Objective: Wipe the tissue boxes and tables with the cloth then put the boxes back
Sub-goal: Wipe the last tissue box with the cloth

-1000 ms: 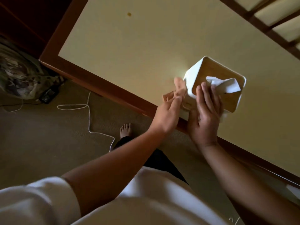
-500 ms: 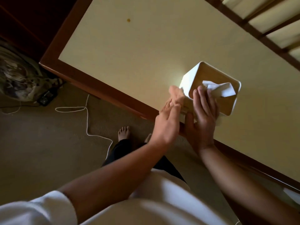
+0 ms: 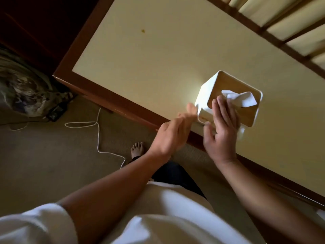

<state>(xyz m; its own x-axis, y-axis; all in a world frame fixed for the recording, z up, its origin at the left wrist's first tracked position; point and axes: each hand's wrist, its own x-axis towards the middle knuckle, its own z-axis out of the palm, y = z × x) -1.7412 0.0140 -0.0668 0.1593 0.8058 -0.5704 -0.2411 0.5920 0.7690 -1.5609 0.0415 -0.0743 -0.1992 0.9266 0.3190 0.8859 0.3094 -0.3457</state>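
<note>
A white tissue box (image 3: 204, 93) with a wooden lid stands near the front edge of the cream table (image 3: 158, 59); a white tissue (image 3: 243, 100) sticks out of its slot. My right hand (image 3: 219, 132) lies flat over the box's near side and lid, fingers straight. It presses a white cloth (image 3: 241, 135), of which only a bit shows under the palm. My left hand (image 3: 168, 136) reaches in from the left with straight fingers, its tips touching the box's left side.
The table has a dark brown wooden rim (image 3: 109, 101) and a small brown spot (image 3: 143, 30) far back. A slatted wooden frame (image 3: 274, 27) runs behind it. On the carpet lie a white cable (image 3: 97, 136), a crumpled bag (image 3: 22, 85) and my bare foot (image 3: 138, 149).
My right hand has slid a little towards me over the box. The left hand stays at the box's left side. The view has shifted slightly.
</note>
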